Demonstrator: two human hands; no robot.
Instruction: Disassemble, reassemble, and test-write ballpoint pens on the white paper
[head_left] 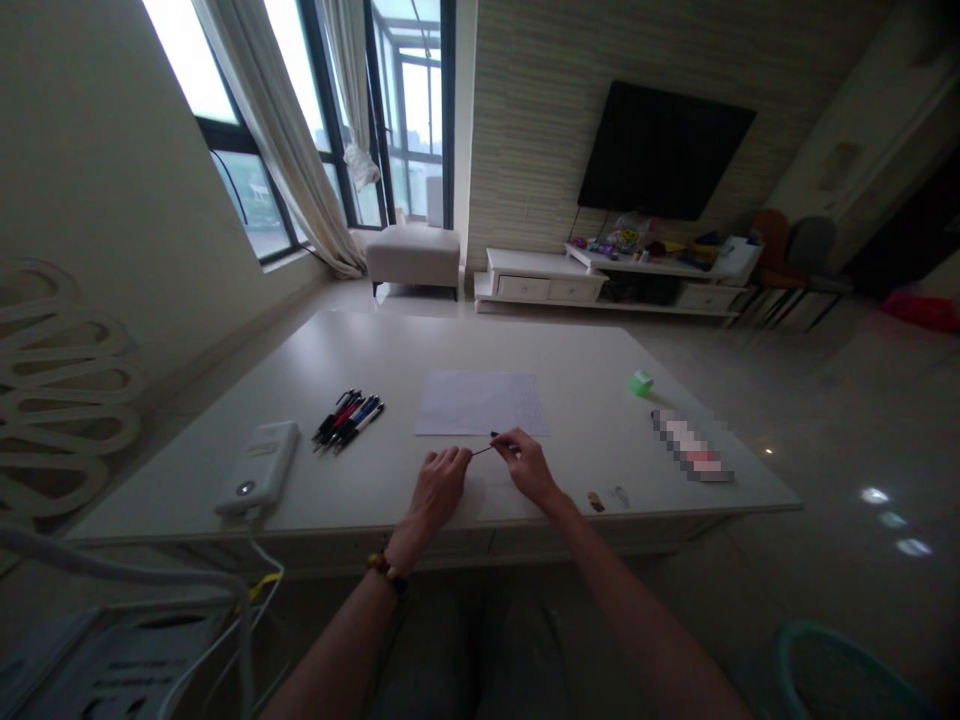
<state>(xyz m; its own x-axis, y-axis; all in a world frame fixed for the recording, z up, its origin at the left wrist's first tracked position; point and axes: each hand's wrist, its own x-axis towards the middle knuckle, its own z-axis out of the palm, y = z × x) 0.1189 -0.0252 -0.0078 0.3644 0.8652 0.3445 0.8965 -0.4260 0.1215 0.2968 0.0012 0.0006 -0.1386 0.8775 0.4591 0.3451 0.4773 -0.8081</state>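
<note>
A thin dark rod (482, 450), perhaps a pen refill, spans the small gap between my hands over the table's near side. My left hand (441, 482) is closed, its fingers pinching the rod's left end. The right end meets the pinched fingers of my right hand (529, 466). A small black tip (494, 435) pokes out above those fingers; whether it belongs to the rod I cannot tell. Just beyond both hands lies a white sheet of paper (480, 400). Left of it, several pens (349, 420) rest in a loose pile.
On the white table (585, 350) stand a white power bank-like device (262, 465) with a cable, a green-and-white small container (641, 382) and a blurred-out item (690, 447). Two small items, one yellowish (595, 501), lie near the front edge. A teal basket (795, 640) is on the floor.
</note>
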